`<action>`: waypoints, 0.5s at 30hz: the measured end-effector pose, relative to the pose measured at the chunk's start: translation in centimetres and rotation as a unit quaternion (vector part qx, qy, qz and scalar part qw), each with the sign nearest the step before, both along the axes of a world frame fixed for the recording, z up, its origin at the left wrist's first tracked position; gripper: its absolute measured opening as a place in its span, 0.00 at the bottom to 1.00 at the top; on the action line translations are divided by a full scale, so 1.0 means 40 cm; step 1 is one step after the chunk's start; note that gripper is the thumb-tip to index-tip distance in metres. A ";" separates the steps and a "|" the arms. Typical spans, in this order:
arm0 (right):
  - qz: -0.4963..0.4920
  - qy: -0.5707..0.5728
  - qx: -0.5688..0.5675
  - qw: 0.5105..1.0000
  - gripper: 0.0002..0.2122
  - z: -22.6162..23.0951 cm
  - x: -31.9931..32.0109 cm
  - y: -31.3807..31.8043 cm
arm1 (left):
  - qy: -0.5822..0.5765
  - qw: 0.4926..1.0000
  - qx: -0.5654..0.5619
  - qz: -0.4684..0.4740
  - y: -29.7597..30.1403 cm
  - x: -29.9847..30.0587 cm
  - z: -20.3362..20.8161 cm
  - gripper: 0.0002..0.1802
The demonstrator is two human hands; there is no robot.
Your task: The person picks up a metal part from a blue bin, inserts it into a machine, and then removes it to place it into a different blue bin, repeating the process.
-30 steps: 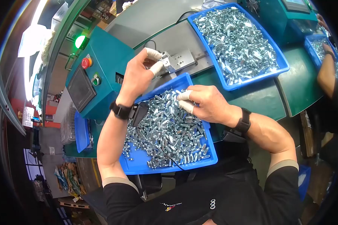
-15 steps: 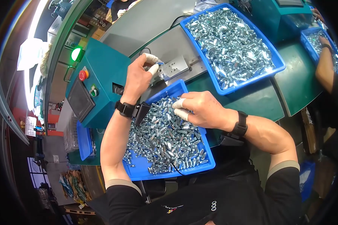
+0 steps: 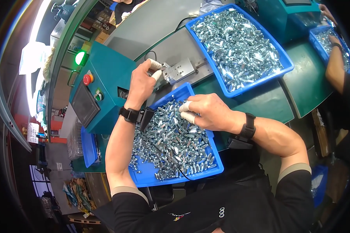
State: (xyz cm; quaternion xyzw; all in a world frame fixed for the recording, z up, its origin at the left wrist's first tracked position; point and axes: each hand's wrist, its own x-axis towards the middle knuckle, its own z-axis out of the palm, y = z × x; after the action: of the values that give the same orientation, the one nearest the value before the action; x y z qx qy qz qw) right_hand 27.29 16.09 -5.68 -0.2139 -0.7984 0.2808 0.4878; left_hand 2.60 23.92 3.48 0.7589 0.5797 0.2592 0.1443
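Observation:
My left hand [image 3: 142, 81] is beside a metal fixture block [image 3: 179, 70] with several holes, its thumb and forefinger in pale finger cots. They are bent in a pinch at the block's left end; whatever is between the tips is too small to make out. Over the near blue bin [image 3: 144, 179] hangs my right hand [image 3: 210, 112], also in finger cots. Its fingers are closed at the heap of small shiny metal sleeve-like parts [image 3: 179, 143], and what they grip is hidden. Both wrists carry black straps with small devices.
A teal machine [image 3: 111, 72] with a red stop button [image 3: 88, 79], a dark screen and a lit green lamp [image 3: 80, 58] stands left. A second blue bin [image 3: 231, 93], full of like parts, lies at far right. Another person's arm [image 3: 335, 70] reaches into a bin beyond.
My left fingers have drawn slightly back and left from the fixture's end. The right hand has barely moved over the bin. The whole view has shifted a little.

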 end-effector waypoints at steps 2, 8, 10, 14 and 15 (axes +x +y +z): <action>0.000 0.003 0.001 1.000 0.06 -0.002 0.000 0.001 | 0.010 1.000 0.003 0.001 -0.001 0.001 -0.004 0.07; -0.004 -0.001 0.003 1.000 0.06 0.001 0.003 0.004 | 0.098 0.992 0.078 -0.014 -0.012 0.010 -0.021 0.11; -0.002 0.002 0.007 1.000 0.06 0.001 -0.001 0.005 | 0.105 0.990 0.092 -0.015 -0.016 0.008 -0.023 0.11; -0.004 0.008 -0.016 1.000 0.06 0.006 -0.007 0.004 | 0.199 0.959 0.193 -0.066 -0.038 -0.002 -0.008 0.13; -0.003 0.002 -0.010 1.000 0.06 -0.001 -0.008 0.007 | 0.197 0.960 0.191 -0.058 -0.056 0.001 -0.001 0.14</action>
State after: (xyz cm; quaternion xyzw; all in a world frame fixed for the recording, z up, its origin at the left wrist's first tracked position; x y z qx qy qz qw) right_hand 26.98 16.37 -5.71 -0.2208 -0.7936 0.2881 0.4884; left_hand 2.64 21.68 3.45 0.8405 0.4916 0.2016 -0.1058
